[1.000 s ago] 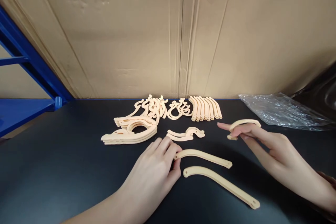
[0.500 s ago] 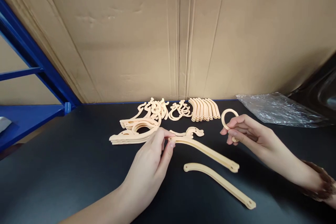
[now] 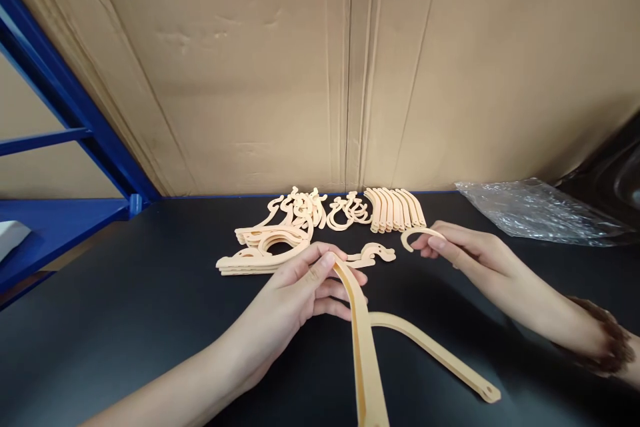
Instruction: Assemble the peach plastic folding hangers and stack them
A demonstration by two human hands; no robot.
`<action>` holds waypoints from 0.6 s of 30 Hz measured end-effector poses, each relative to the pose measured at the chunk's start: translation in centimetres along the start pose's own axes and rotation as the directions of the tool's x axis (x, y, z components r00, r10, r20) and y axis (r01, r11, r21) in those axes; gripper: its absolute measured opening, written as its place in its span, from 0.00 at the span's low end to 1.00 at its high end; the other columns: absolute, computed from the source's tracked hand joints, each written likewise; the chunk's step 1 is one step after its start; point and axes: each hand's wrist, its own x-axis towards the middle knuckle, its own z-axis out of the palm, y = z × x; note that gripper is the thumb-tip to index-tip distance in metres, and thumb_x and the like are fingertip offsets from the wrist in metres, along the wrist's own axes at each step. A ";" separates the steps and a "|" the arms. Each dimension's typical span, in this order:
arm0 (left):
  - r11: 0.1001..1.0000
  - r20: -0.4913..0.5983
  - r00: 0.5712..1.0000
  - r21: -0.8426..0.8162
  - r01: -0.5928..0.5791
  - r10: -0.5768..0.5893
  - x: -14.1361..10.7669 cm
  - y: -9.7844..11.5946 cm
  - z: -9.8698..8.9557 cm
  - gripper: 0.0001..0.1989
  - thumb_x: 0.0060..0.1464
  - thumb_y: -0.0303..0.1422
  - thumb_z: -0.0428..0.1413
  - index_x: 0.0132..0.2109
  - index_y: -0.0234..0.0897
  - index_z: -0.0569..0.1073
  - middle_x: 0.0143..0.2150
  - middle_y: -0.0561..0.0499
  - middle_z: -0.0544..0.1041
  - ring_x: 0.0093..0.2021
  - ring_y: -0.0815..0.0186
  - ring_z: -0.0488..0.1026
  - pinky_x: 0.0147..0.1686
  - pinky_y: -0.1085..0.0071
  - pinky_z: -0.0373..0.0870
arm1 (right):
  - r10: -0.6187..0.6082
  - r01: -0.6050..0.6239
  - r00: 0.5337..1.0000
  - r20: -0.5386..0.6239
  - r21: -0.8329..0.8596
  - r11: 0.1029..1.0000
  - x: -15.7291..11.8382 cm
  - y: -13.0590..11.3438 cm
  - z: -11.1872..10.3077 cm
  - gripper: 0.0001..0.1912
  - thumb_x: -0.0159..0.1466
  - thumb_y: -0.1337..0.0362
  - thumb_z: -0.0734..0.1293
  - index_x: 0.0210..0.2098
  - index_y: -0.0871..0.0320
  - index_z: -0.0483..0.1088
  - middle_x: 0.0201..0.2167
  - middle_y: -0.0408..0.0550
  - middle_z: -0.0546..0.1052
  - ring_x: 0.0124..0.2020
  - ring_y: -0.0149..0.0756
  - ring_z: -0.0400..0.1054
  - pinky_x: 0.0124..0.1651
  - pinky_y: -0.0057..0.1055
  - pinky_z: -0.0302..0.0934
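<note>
My left hand (image 3: pixel 315 283) pinches the upper end of a beige curved arm piece (image 3: pixel 361 333), which points down toward me. Held by its end in my right hand (image 3: pixel 460 250) is a beige hook (image 3: pixel 414 233), raised above the table. A second curved arm piece (image 3: pixel 440 350) lies on the table, its left end partly behind the held one. Just behind my left fingers sits a flat beige piece with a curled end (image 3: pixel 377 252). Stacked flat pieces (image 3: pixel 250 263) lie left of it.
On the black table (image 3: pixel 125 320), loose hooks (image 3: pixel 345 210), a pile of small pieces (image 3: pixel 303 207) and a row of curved arms (image 3: pixel 397 210) lie at the back. Clear plastic (image 3: pixel 535 210) is at the right, a blue frame (image 3: pixel 75 100) at the left.
My left hand has lifted the nearer curved arm piece off the table and swung its far end toward me. My right hand has turned the hook flatter and moved slightly left.
</note>
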 end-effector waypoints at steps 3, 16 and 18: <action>0.996 -0.005 0.997 -0.032 0.081 -0.081 0.0 0.2 -0.1 0.09 0.69 0.37 0.50 0.45 0.36 0.71 0.36 0.49 0.79 0.34 0.68 0.77 0.37 0.72 0.76 | 0.062 -0.063 0.998 0.017 0.070 0.996 0.7 -1.3 0.7 0.19 0.70 0.48 0.59 0.37 0.52 0.75 0.37 0.44 0.75 0.39 0.38 0.68 0.43 0.34 0.60; 0.683 0.045 0.996 0.725 -0.088 0.081 -0.7 -1.1 -0.1 0.14 0.66 0.39 0.46 0.47 0.38 0.72 0.25 0.58 0.70 0.20 0.72 0.60 0.20 0.75 0.56 | 0.142 -0.339 0.931 0.336 0.655 0.676 2.3 -1.6 4.4 0.13 0.63 0.53 0.71 0.36 0.58 0.76 0.30 0.41 0.72 0.32 0.29 0.65 0.41 0.30 0.63; 0.468 0.096 0.972 0.863 -0.189 0.214 -0.8 -1.7 -0.3 0.13 0.66 0.37 0.46 0.37 0.39 0.70 0.20 0.60 0.65 0.19 0.72 0.58 0.20 0.75 0.52 | 0.129 -0.361 0.922 0.366 0.686 0.632 2.1 -1.2 4.7 0.13 0.63 0.54 0.71 0.38 0.58 0.76 0.32 0.42 0.73 0.33 0.28 0.66 0.41 0.29 0.64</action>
